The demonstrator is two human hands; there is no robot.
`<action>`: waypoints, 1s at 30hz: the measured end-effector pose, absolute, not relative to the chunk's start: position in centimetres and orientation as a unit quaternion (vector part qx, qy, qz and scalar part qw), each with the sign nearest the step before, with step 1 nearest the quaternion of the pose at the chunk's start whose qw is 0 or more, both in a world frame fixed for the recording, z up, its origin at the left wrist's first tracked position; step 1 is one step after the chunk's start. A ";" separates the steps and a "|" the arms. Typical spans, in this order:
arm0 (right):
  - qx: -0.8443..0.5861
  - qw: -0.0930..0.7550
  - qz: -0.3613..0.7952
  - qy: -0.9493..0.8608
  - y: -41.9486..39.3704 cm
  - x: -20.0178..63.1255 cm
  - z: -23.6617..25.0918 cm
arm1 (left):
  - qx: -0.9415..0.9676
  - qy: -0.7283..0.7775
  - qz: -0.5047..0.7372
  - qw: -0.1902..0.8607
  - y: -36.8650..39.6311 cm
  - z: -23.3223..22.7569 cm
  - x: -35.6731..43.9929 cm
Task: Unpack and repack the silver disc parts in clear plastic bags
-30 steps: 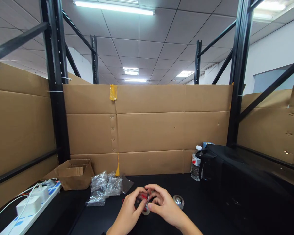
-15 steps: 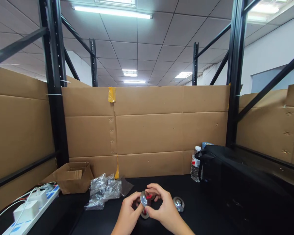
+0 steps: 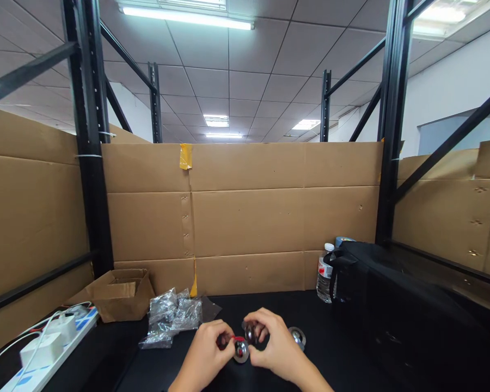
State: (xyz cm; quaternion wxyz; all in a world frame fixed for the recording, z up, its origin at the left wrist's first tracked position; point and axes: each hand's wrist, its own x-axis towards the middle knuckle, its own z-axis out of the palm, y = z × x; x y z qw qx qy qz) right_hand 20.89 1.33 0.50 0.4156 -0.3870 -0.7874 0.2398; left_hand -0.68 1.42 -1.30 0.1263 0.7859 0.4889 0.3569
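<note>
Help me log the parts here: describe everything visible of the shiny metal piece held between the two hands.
The metal piece is small, round and mirror-bright, apparently polished steel, with a red bit beside it. The left hand and right hand pinch it from either side, low above the black table. Finer detail is too small to tell.

Shiny metal, crinkly plastic and plain brown cardboard on a dull black table.

The small round silver metal cap (image 3: 241, 351) looks smooth and shiny like a mirror, and so does the second round silver metal cap (image 3: 297, 337). The heap of clear plastic bags (image 3: 172, 317) is glossy and crinkled. The brown cardboard wall (image 3: 245, 218) and the small brown cardboard box (image 3: 120, 294) look matt and papery. The black table top (image 3: 155, 370) is dull. The clear plastic water bottle (image 3: 323, 275) shines.
</note>
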 end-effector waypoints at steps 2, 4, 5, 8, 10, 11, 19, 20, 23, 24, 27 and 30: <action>-0.423 0.411 0.197 -0.783 2.1 22.5 1.0 | 0.782 0.517 0.329 0.116 1.8 -1.1 -2.0; -0.469 0.387 0.146 -0.780 2.9 24.7 1.1 | 0.776 0.551 0.293 0.099 2.2 -1.1 -3.4; -0.500 0.360 0.127 -0.778 3.3 25.9 1.1 | 0.772 0.567 0.272 0.092 2.3 -1.1 -4.0; -0.584 0.256 0.102 -0.764 4.4 29.0 0.3 | 0.766 0.601 0.210 0.086 2.4 -1.3 -5.2; -0.615 0.209 0.103 -0.754 4.9 30.3 -0.4 | 0.768 0.608 0.182 0.087 2.3 -1.5 -5.4; -0.620 0.195 0.107 -0.752 5.1 30.7 -0.7 | 0.771 0.607 0.174 0.087 2.2 -1.5 -5.4; -0.604 0.191 0.147 -0.759 5.6 31.4 -1.4 | 0.776 0.603 0.170 0.072 1.9 -1.6 -5.1; -0.603 0.192 0.148 -0.760 5.7 31.6 -1.4 | 0.776 0.603 0.172 0.067 1.9 -1.6 -5.2; -0.610 0.192 0.152 -0.754 5.8 31.9 -1.6 | 0.779 0.597 0.179 0.060 2.1 -1.7 -5.5; -0.613 0.190 0.153 -0.752 5.7 32.0 -1.7 | 0.779 0.597 0.178 0.062 2.1 -1.7 -5.5; -0.619 0.171 0.154 -0.751 5.6 32.2 -1.8 | 0.773 0.605 0.175 0.072 2.2 -1.8 -5.7; -0.630 0.147 0.150 -0.748 5.2 32.0 -1.3 | 0.770 0.607 0.175 0.085 2.3 -1.9 -5.8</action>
